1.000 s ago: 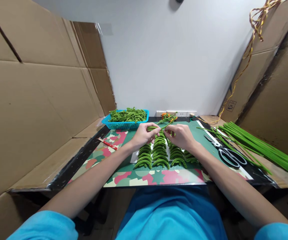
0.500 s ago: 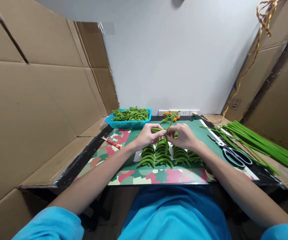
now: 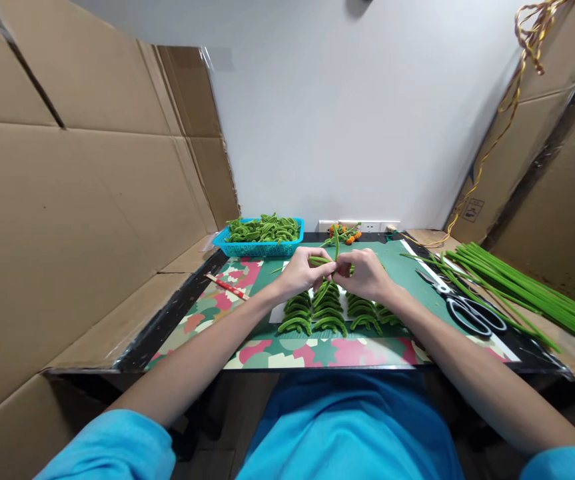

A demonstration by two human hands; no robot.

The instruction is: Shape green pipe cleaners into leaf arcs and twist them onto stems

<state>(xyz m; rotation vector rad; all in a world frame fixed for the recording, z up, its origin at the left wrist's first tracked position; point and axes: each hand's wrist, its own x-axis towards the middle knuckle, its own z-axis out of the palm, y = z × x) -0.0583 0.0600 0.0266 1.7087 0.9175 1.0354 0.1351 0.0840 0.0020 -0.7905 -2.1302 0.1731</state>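
Fuzzy green stems (image 3: 336,243) cross between my two hands above the table; one upright end sticks up and another slants down. My left hand (image 3: 306,272) is closed in a pinch on them. Against its fingertips, my right hand (image 3: 362,272) pinches the same stems from the right. Below the hands, curved green pieces (image 3: 329,310) lie in several stacked columns on white paper over the green mat (image 3: 272,345). The fingers hide the exact crossing point of the stems.
A blue basket (image 3: 262,249) full of green pieces stands at the back left, with a red stick (image 3: 227,287) nearer. Orange and green pieces (image 3: 346,235) lie at the back. Scissors (image 3: 472,315) and a bundle of long green stems (image 3: 527,287) are at right. Cardboard walls flank the table.
The upright stem end has swung from leaning right to nearly vertical, and the lower end now slants down to the left. Both hands keep their pinch; the view has shifted slightly.
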